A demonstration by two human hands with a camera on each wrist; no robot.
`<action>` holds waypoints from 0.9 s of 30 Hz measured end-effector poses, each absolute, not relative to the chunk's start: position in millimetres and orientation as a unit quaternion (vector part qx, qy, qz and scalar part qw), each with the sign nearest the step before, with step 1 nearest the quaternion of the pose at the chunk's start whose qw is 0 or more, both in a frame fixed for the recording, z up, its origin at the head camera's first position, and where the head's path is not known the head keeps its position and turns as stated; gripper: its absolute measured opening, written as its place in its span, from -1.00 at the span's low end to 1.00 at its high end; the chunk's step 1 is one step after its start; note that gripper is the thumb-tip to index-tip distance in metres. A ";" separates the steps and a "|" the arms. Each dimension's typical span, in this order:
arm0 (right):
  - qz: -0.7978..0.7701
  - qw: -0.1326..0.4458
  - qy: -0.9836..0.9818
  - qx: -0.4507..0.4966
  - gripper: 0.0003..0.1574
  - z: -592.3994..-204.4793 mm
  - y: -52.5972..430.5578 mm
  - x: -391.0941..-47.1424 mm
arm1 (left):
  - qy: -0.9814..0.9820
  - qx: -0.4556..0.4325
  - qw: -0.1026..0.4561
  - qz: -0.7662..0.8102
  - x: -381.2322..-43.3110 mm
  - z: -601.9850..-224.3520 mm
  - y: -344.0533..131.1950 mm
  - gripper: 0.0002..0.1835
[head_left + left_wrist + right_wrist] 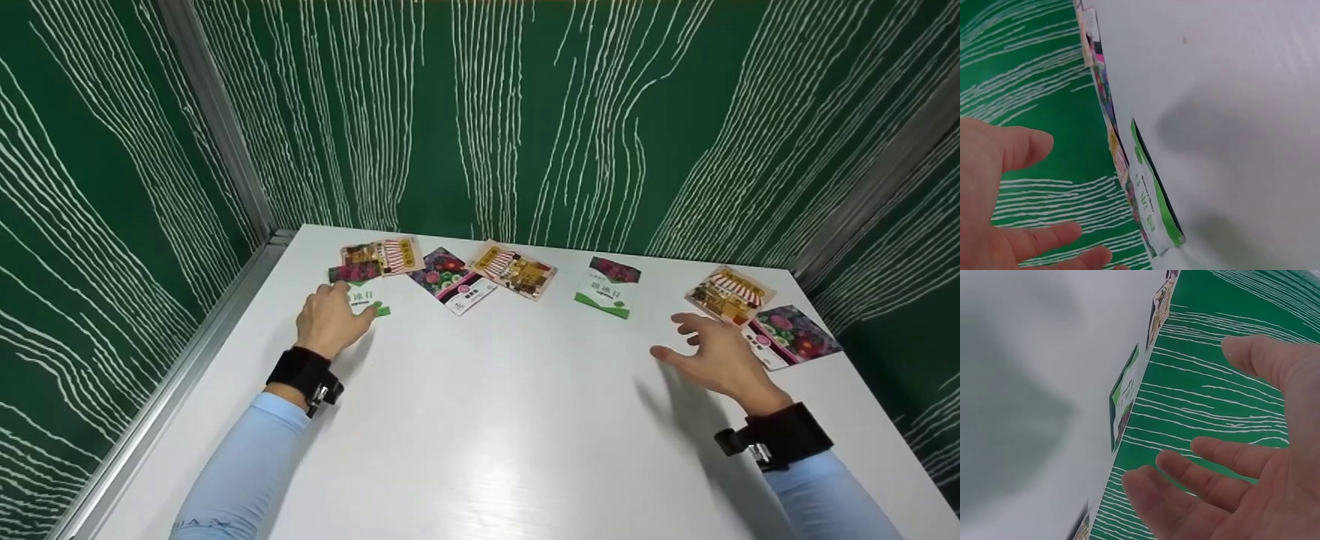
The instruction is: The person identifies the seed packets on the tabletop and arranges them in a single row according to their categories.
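Observation:
My left hand (330,319) is over a green-and-white flat packet (360,295) with dark red flowers printed on it. In the left wrist view its fingers and thumb are spread, apart from that packet (1148,197). My right hand (716,356) hovers above the table at the right with fingers apart and holds nothing. It partly covers a packet with a flower picture and pink band (799,335), beside an orange packet with a striped awning (731,295). Another green-and-white packet (607,289) lies to the left of the right hand, also seen in the right wrist view (1125,396).
Along the back of the white table (487,405) lie two more orange awning packets, one left (394,255) and one central (517,270), with a flower-picture packet (454,281) between them. Green walls with white wavy lines (487,112) stand behind and at both sides.

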State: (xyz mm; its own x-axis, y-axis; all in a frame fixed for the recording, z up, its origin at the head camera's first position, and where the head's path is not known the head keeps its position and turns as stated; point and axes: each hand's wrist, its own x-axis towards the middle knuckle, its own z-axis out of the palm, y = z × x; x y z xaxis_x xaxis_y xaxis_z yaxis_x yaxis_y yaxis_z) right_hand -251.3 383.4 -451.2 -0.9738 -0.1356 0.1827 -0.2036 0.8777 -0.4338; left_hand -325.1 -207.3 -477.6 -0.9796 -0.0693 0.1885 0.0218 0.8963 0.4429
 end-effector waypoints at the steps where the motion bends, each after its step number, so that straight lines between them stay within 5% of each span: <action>1: 0.231 0.071 -0.967 0.086 -0.09 -451.9 382.8 -251.1 | -0.969 0.015 0.098 -0.227 -326.5 -478.2 -206.5 -0.20; 27: 0.221 0.060 -0.969 0.094 -0.08 -455.6 371.8 -248.9 | -0.973 0.132 -0.024 -0.188 -376.1 -464.5 -194.7 0.16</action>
State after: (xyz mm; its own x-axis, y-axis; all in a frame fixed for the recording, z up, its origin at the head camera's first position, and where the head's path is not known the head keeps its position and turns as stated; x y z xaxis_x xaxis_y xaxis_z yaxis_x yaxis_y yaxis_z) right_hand -248.9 371.8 -455.6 -0.9750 -0.1562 0.1579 -0.2092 0.8843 -0.4175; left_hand -376.1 -194.7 -464.5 -0.9639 -0.2485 -0.0957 -0.2662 0.8945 0.3592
